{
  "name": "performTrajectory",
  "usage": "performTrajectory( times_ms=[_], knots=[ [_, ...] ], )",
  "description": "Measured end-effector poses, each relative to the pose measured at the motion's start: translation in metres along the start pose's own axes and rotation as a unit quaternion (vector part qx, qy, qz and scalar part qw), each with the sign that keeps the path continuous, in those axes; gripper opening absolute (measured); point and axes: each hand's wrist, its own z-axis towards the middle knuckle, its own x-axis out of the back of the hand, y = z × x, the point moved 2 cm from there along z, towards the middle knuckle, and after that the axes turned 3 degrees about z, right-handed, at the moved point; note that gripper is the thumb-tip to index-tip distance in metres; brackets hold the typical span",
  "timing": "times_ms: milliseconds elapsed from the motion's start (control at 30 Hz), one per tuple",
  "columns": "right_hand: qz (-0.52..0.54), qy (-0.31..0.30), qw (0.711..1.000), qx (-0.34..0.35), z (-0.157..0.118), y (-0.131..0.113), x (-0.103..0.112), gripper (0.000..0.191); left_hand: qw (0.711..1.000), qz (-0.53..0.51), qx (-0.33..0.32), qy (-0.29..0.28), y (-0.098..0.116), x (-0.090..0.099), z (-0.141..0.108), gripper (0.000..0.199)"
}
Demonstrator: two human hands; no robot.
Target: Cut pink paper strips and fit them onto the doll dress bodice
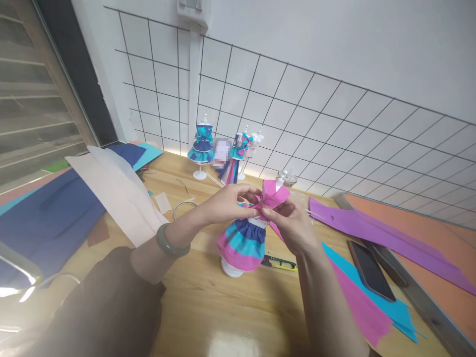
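A small white doll dress form point(279, 184) stands tilted on the table in front of me. It wears a tiered skirt point(243, 244) in navy, turquoise and pink, and a pink strip point(273, 196) wraps its chest. My left hand point(238, 202) pinches the strip's lower edge at the waist, thumb and fingers closed. From the other side my right hand point(290, 218) grips the same strip, its thumb pressed at the front. Behind the skirt lie yellow-and-black thread snips point(280, 263), partly covered by the form and my right arm.
Two dressed doll forms point(201, 144) point(241, 146) stand at the back by the wire grid point(282, 94). Navy and pale cloth pieces point(111, 193) lie at left. On the right are a phone point(372, 270), turquoise and pink sheets point(357, 292) and a purple strip point(383, 235).
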Motion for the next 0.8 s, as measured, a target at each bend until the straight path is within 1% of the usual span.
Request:
performTrajectory(
  times_ms=[200, 333, 433, 533, 667, 800],
  knots=[
    [0.017, -0.043, 0.999, -0.019, -0.001, 0.001, 0.004, 0.039, 1.000, -0.003, -0.017, -0.013, 0.002, -0.002, 0.001, 0.037],
    [-0.008, -0.046, 0.999, 0.000, -0.001, -0.002, 0.004, 0.044, 1.000, 0.014, -0.012, -0.007, 0.005, -0.001, 0.001, 0.030],
    [-0.002, -0.047, 0.999, 0.008, -0.001, -0.006, 0.003, 0.045, 1.000, 0.022, -0.018, -0.010, 0.005, -0.002, 0.000, 0.026],
    [0.017, -0.027, 0.999, 0.016, -0.002, -0.010, 0.006, 0.043, 0.999, 0.035, -0.022, -0.006, 0.005, -0.003, -0.001, 0.023],
    [0.047, 0.029, 0.998, 0.024, -0.003, -0.010, 0.010, 0.052, 0.999, 0.041, -0.015, -0.003, 0.005, -0.005, -0.002, 0.028],
    [0.051, 0.032, 0.997, 0.040, -0.003, -0.009, 0.009, 0.054, 0.999, 0.040, -0.006, -0.016, 0.007, -0.004, -0.002, 0.031]
  ],
)
